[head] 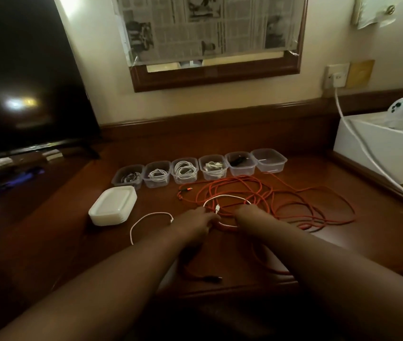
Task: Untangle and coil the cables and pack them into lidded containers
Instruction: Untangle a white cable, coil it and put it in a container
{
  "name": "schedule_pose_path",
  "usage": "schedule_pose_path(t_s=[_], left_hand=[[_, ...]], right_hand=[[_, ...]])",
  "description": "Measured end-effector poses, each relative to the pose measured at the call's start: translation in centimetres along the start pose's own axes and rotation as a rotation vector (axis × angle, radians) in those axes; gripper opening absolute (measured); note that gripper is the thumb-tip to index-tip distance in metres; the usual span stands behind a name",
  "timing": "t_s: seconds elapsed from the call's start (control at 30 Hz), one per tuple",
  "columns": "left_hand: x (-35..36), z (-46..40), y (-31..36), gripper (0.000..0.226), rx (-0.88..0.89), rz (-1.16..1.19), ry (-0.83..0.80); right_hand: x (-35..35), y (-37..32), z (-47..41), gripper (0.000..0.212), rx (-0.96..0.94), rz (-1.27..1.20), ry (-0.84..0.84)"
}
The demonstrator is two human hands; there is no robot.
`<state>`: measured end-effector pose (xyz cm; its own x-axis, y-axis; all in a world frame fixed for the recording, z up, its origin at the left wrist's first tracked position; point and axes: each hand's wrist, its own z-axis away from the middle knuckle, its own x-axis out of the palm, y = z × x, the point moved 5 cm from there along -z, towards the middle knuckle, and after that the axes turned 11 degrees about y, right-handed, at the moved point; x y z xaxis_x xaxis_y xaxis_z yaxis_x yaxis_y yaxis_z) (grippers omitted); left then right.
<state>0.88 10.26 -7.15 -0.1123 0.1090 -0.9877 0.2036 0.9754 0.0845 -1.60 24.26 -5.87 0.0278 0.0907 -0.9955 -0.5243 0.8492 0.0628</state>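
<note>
A long orange cable (294, 200) lies in tangled loops on the wooden desk (72, 242). A white cable (225, 196) loops over its near edge, and its other end (146, 217) trails left. My left hand (195, 223) rests at the near edge of the tangle, fingers curled round orange strands. My right hand (249, 214) reaches into the same spot; its fingers are hidden behind the wrist. An orange cable end with a dark plug (210, 278) lies near the desk's front edge. Several clear containers (185, 171) stand in a row behind, most holding coiled cables; the rightmost container (269, 159) looks empty.
A stack of white lids (113, 205) sits left of the tangle. A dark TV screen (23, 82) fills the left. A white box (380, 148) stands at the right, with a white power cord (358, 143) running from a wall socket (337, 76) across it.
</note>
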Motion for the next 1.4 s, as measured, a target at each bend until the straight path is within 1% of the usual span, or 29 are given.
schedule_pose_path(t_s=[0.07,0.13,0.17,0.23,0.27,0.3,0.37,0.4,0.47,0.5,0.57,0.6,0.63,0.7,0.73,0.77,0.8,0.83,0.87,0.9,0.97,1.07,1.17,1.2,1.23,1.27,1.3,1.37,1.4], left_hand=[[-0.5,-0.1,0.6,0.037,0.030,-0.062,0.046],[-1.4,-0.4,1.3,0.034,0.086,-0.179,0.176],[-1.9,-0.7,1.5,0.033,0.111,-0.201,0.236],[-3.1,-1.3,1.8,0.028,0.132,-0.106,0.329],[-3.9,-1.5,1.9,0.025,0.121,0.020,0.388],[-4.7,-1.7,1.8,0.021,0.091,0.164,0.451],[-6.4,-1.7,2.2,0.017,0.027,0.410,0.564],[-7.1,-1.5,2.8,0.017,0.024,0.484,0.571],[-8.2,-0.9,4.7,0.019,0.113,0.566,0.491],[-8.7,-0.6,5.5,0.019,0.164,0.581,0.437],[-9.4,-0.3,6.2,0.015,0.210,0.651,0.370],[-9.9,-0.2,6.1,0.010,0.183,0.720,0.389],[-10.5,-0.2,5.8,0.007,0.124,0.805,0.449],[-11.5,-0.3,4.2,0.008,-0.019,0.852,0.637],[-11.9,-0.4,3.4,0.021,-0.068,0.806,0.697],[-11.9,-0.7,2.7,0.036,-0.091,0.756,0.689],[-11.7,-1.1,2.4,0.048,-0.091,0.726,0.614],[-11.4,-1.4,2.3,0.051,-0.095,0.734,0.526],[-11.0,-1.6,2.3,0.045,-0.116,0.771,0.471],[-10.7,-1.7,2.1,0.033,-0.162,0.827,0.467],[-10.2,-1.9,1.5,0.018,-0.288,0.853,0.528],[-9.4,-1.8,0.1,0.017,-0.325,0.733,0.579],[-9.7,-0.3,-2.0,0.024,-0.376,0.597,0.792],[-9.7,0.2,-2.9,0.024,-0.413,0.579,0.824],[-9.8,0.6,-3.7,0.023,-0.445,0.557,0.810],[-9.7,0.7,-4.4,0.020,-0.470,0.522,0.737],[-9.5,0.8,-5.0,0.024,-0.499,0.486,0.638],[-9.4,1.0,-6.3,0.046,-0.569,0.479,0.483],[-9.7,1.1,-6.6,0.054,-0.618,0.547,0.467]], right_hand=[[0.1,0.3,0.6,0.037,-0.021,0.000,0.074],[-0.6,0.7,1.5,0.038,-0.011,-0.092,0.191],[-1.4,1.0,1.7,0.036,0.010,-0.116,0.287],[-3.2,1.7,2.3,0.029,0.049,-0.130,0.488],[-4.1,2.2,2.5,0.023,0.102,-0.215,0.551],[-4.7,2.8,2.5,0.015,0.181,-0.375,0.590],[-5.6,4.0,2.5,0.012,0.369,-0.905,0.585],[-5.8,4.3,2.3,0.014,0.461,-1.211,0.551],[-7.0,4.1,2.5,0.017,0.582,-1.744,0.447],[-7.6,4.0,2.6,0.014,0.630,-1.907,0.420],[-8.3,4.2,2.4,0.015,0.707,-2.049,0.388],[-8.4,4.1,2.3,0.020,0.721,-2.066,0.335],[-8.7,3.9,2.1,0.025,0.706,-2.046,0.265],[-9.4,3.8,2.0,0.029,0.601,-1.820,0.189],[-10.2,3.6,2.3,0.027,0.530,-1.677,0.172],[-11.1,3.2,2.7,0.025,0.451,-1.543,0.175],[-12.1,2.8,3.2,0.023,0.373,-1.420,0.210],[-13.3,2.2,3.8,0.022,0.301,-1.322,0.267],[-14.3,1.8,4.1,0.021,0.244,-1.283,0.340],[-15.2,1.6,4.5,0.022,0.210,-1.313,0.407],[-16.5,1.2,5.1,0.024,0.179,-1.498,0.508],[-17.5,1.1,6.1,0.025,0.185,-1.748,0.605],[-18.1,1.6,6.7,0.025,0.120,-1.914,0.723],[-18.3,1.8,6.7,0.025,0.085,-1.970,0.747],[-18.5,2.0,6.8,0.024,0.061,-2.027,0.763],[-18.6,2.3,6.8,0.024,0.053,-2.076,0.778],[-18.7,2.5,6.8,0.023,0.057,-2.114,0.793],[-18.4,2.8,6.7,0.023,0.088,-2.115,0.805],[-18.1,2.7,6.7,0.024,0.109,-2.047,0.797]])
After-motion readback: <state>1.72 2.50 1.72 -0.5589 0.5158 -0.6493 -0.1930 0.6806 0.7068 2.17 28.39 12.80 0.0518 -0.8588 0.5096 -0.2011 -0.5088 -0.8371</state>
